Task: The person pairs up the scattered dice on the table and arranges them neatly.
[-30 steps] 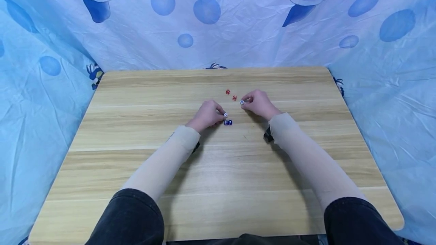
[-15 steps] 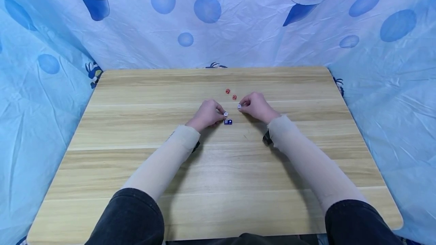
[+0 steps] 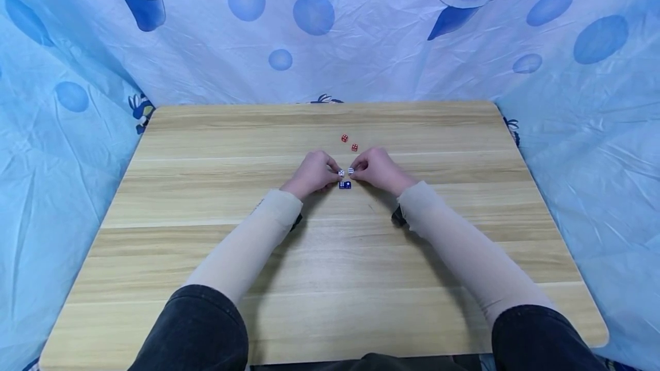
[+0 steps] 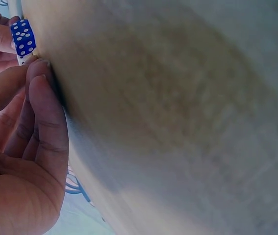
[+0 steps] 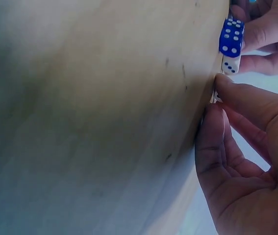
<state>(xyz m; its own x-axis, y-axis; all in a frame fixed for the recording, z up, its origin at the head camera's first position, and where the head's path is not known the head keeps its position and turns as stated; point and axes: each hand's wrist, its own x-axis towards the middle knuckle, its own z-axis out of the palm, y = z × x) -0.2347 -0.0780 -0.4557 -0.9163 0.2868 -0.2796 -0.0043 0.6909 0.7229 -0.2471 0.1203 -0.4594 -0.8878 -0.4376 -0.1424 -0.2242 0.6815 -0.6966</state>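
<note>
On the desk (image 3: 319,302), I see the left hand (image 3: 312,174) with fingers pinching the left white die (image 3: 341,173); the right hand (image 3: 377,169) has fingers clamped likewise on the right white die (image 3: 351,170). Status, in my judgement: blue dice (image 3: 345,185) paired, complete; white dice still separated by a narrow gap; far red die (image 3: 344,138) and near red die (image 3: 354,147), apart, remain.

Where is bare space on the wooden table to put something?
The pale wooden table is bare between beige sleeves, and outward to each side edge. Crowded where left hand and right hand pinch white cubic dice near blue dice, red dice beyond.
</note>
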